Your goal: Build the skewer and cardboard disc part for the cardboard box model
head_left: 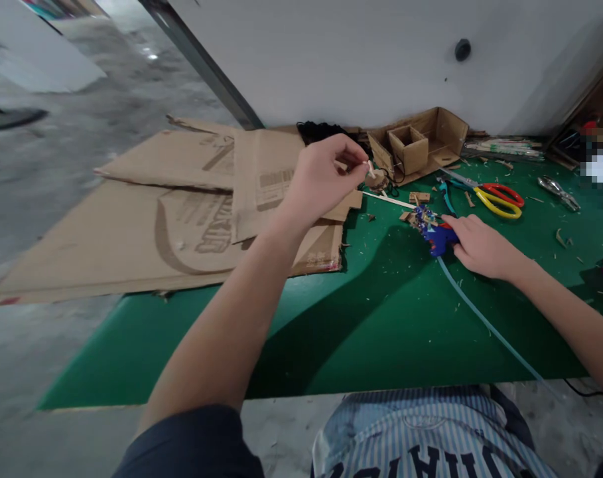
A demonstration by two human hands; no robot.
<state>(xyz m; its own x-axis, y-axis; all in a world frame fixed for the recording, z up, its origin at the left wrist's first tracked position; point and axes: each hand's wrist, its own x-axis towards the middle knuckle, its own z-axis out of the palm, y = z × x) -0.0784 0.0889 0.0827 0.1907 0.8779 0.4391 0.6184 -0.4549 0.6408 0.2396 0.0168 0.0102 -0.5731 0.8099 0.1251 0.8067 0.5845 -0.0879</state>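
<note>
My left hand (326,176) is raised above the green mat (371,318), fingers pinched on a thin pale stick whose end meets a small round cardboard piece (377,178). My right hand (480,247) rests low on the mat, closed around a blue glue gun (436,234) whose pale blue cord (485,322) trails toward me. The gun's nozzle points left toward small cardboard bits (414,202) and a long thin stick (388,199) lying on the mat.
Flattened cardboard sheets (182,212) cover the mat's left part. An open cardboard box (418,143) stands at the back by the white wall. Red and yellow scissors (500,199), teal-handled pliers (446,192) and a metal tool (558,191) lie at the right. Scraps litter the mat.
</note>
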